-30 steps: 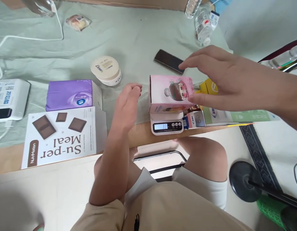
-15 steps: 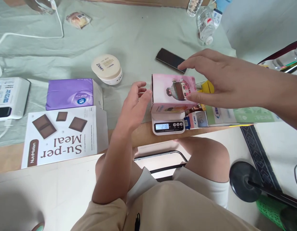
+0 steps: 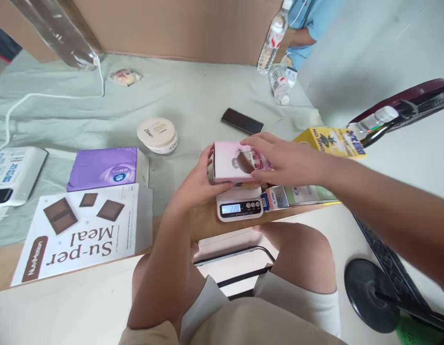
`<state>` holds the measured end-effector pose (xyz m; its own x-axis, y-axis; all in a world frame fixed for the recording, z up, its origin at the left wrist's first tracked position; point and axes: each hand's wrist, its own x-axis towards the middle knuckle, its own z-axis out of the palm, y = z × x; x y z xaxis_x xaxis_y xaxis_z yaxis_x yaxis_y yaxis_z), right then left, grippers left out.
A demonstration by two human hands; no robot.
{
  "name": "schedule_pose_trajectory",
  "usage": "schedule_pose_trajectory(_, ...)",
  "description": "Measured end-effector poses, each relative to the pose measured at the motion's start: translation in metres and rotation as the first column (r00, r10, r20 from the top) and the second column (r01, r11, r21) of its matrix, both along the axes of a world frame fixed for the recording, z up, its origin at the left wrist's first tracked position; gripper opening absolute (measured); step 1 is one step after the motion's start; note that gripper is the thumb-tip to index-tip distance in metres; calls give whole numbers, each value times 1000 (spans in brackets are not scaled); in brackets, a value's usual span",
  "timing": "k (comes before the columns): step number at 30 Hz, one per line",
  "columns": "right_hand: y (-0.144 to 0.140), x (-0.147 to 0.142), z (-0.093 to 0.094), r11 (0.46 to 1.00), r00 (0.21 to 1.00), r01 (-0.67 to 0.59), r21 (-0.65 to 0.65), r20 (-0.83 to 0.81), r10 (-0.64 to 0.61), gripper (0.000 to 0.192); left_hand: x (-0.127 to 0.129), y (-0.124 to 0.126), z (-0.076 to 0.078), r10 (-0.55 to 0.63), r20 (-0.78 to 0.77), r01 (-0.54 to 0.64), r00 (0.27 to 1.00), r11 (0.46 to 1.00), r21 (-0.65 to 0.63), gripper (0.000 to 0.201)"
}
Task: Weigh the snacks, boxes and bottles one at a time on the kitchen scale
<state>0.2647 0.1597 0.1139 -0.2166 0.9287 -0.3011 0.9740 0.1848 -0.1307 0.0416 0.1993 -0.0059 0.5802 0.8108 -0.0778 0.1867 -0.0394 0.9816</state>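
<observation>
Both hands were closed on the pink box (image 3: 229,165), which sat on the small white scale (image 3: 239,203) at the near edge of the table (image 3: 193,100). Her or his left hand (image 3: 198,184) gripped the box's left end, thumb along the lower front edge and fingers curled behind. From the other side, the right hand (image 3: 283,160) lay over the top and right end, fingers spread across the printed cartoon face. On the scale's lit display the figures read 220.

Just right of the scale lay flat packets (image 3: 297,195), and beyond them a yellow box (image 3: 328,140) stuck out past the table's edge. Behind the pink box a dark phone (image 3: 242,121) lay on the green cloth. To the left stood a round white cream jar (image 3: 157,135), then a purple tissue pack (image 3: 105,167) touching a large white Su-per Meal box (image 3: 85,230). Two water bottles (image 3: 274,45) stood and lay at the far right corner.
</observation>
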Motion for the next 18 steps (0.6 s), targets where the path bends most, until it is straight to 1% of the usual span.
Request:
schedule_pose_trajectory(2,-16,-7,5,994,996,84,65,-33,-82,67,3,4,1,-11,32,10,999,1000,22,119)
schedule_pose_trajectory(4,-41,-11,8,966,983,139,217,-145,-109,64,5,6,3,3,43,-4,999,999,38,116)
schedule_pose_trajectory(6,-72,-8,6,911,938,157,382,-345,-18,57,8,7,6,32,26,-33,999,999,39,112)
schedule_pose_trajectory(7,-87,-3,3,879,894,184,439,-446,35,53,9,7,8,50,12,-50,999,998,36,112)
schedule_pose_trajectory(8,-101,3,-1,829,828,238,506,-551,99,50,11,6,10,70,-6,-70,997,997,38,112)
schedule_pose_trajectory(9,-113,11,-7,799,757,313,513,-643,116,50,12,6,12,95,-28,-94,995,995,45,112)
schedule_pose_trajectory(11,-129,31,-18,716,589,505,482,-799,121,46,15,5,12,151,-74,-145,986,986,78,110)
schedule_pose_trajectory(12,-134,42,-22,662,508,602,447,-854,115,43,16,5,11,180,-94,-170,979,980,102,109)
schedule_pose_trajectory(13,-137,54,-26,597,437,685,416,-892,120,38,16,6,8,212,-109,-198,971,971,131,108)
schedule_pose_trajectory(15,-140,77,-29,470,331,802,368,-930,163,26,14,8,2,299,-134,-271,945,942,197,110)
schedule_pose_trajectory(17,-143,101,-30,378,263,863,335,-937,229,20,12,11,-1,423,-135,-378,896,886,268,114)
schedule_pose_trajectory(18,-145,112,-31,342,233,887,310,-941,246,21,13,13,2,487,-108,-438,867,846,304,113)
